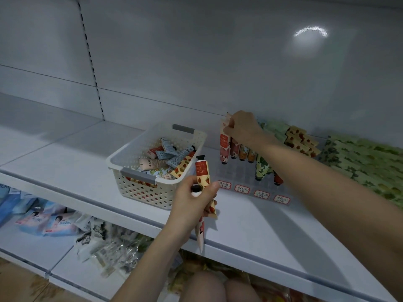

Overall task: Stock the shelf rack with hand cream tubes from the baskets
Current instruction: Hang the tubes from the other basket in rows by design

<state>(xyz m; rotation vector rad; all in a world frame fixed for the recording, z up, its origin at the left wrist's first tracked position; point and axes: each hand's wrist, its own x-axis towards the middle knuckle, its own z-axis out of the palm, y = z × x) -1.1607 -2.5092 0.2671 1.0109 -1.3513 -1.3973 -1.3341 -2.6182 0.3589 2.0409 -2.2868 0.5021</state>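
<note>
At the back of the shelf (250, 225), the right hand (242, 127) pinches a pink hand cream tube (225, 147) standing cap-down in the clear rack (238, 171), while the left hand (194, 203) keeps two more tubes (202, 171) in its grip beside the basket (150, 190); a careless nudge could topple neighbouring tubes.

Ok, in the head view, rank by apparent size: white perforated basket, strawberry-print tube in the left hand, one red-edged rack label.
1. White perforated plastic basket, largest.
2. Orange strawberry-print tube, in the left hand, nearer the camera yet smaller.
3. Red-edged paper label, smallest.
</note>
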